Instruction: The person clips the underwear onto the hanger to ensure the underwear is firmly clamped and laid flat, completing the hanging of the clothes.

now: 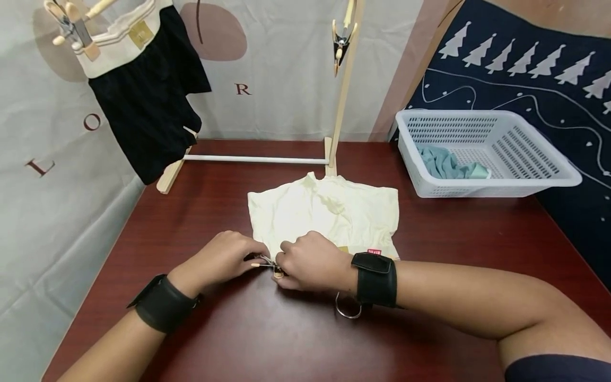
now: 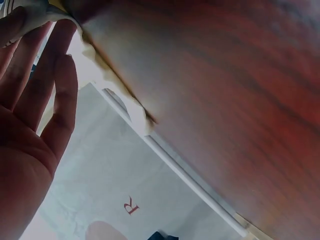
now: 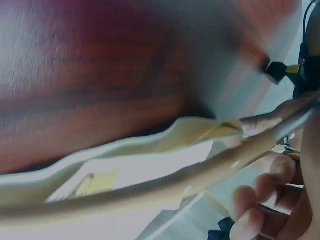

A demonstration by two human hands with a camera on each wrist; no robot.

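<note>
Cream shorts (image 1: 305, 212) lie flat on the table, their waist edge nearest me. At the near left corner, my left hand (image 1: 229, 257) pinches the edge of the cloth between thumb and fingers. My right hand (image 1: 310, 262) curls round a metal clip (image 1: 277, 270) at the end of a clip hanger, close against that corner. The hanger's wooden bar (image 3: 165, 187) runs along the waist edge in the right wrist view. Its wire hook (image 1: 348, 313) shows below my right wrist; my hand and forearm hide most of the hanger in the head view.
Black shorts (image 1: 148, 90) hang clipped from a wooden rack (image 1: 341, 106) behind. Another clip (image 1: 340, 45) hangs by its upright. A white basket (image 1: 496, 190) with a teal cloth (image 1: 448, 162) stands at the back right. The rack's white bar (image 1: 258, 158) crosses behind the cream shorts.
</note>
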